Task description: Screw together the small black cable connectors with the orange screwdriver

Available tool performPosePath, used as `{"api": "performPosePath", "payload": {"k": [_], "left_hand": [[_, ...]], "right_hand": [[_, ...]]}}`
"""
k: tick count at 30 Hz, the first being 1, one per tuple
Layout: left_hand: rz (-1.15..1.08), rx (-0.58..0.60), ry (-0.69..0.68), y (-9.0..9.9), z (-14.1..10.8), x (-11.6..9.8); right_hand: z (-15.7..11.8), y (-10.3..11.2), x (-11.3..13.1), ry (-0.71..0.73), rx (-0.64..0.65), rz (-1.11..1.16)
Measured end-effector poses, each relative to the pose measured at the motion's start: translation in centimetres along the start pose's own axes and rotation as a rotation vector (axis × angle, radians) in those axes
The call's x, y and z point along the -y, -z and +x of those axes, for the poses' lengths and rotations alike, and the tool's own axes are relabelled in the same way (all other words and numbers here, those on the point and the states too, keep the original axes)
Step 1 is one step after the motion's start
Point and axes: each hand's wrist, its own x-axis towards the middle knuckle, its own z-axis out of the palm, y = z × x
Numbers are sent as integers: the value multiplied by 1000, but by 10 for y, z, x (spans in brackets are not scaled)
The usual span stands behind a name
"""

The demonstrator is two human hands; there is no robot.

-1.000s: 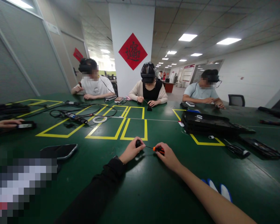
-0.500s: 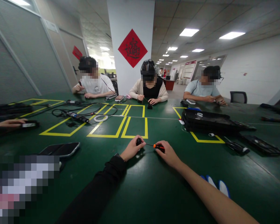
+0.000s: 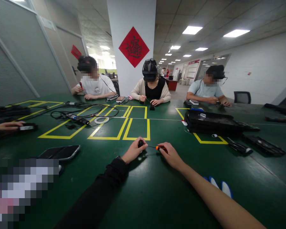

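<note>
My left hand is closed around a small black object just above the green table, near its middle. To the right, my right hand grips the orange and black handle of a screwdriver. The thin shaft points left and reaches the fingers of my left hand. Whether its tip touches the black object cannot be made out. Yellow tape rectangles lie on the table just beyond my hands.
Black trays are stacked at the right, with a blue and white item beside my right forearm. Cables and a white ring lie left. Three people sit opposite; another person's hand holds a black device at far left.
The whole view has shifted slightly, so everything sits a little further left and higher. Both my hands keep their grips and nearly the same pose.
</note>
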Motion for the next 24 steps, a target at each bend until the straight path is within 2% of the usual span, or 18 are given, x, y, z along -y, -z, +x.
{"api": "performPosePath", "payload": {"k": [11,24], "left_hand": [[-12,39,-24,1,2,0],[-2,21,-31,1,1,2]], "right_hand": [[-2,-1,0,-8,-22,0],[-1,-1,3,-13,-12,-19]]}}
